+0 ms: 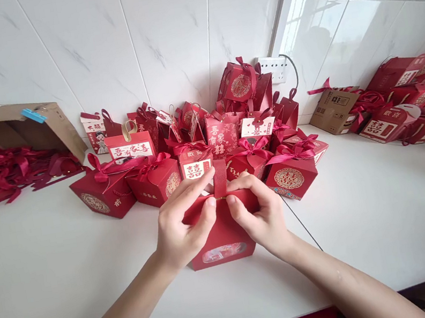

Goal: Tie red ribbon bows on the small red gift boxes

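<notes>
A red gift box [225, 233] with an oval clear window low on its front stands upright on the white table. A red ribbon loop [220, 178] rises from the middle of its top edge. My left hand [185, 220] pinches that top edge left of the loop, thumb in front and fingers behind. On the other side of the loop, my right hand [256, 208] grips the same edge in the same way. My fingertips behind the box are partly hidden.
Many red gift boxes [155, 182] with bows crowd against the tiled wall. A cardboard carton [68, 126] with red ribbons [6, 171] is at left. At right lie more red boxes [390, 124] and a small brown carton [333, 111]. A power strip [277, 69] is by the wall.
</notes>
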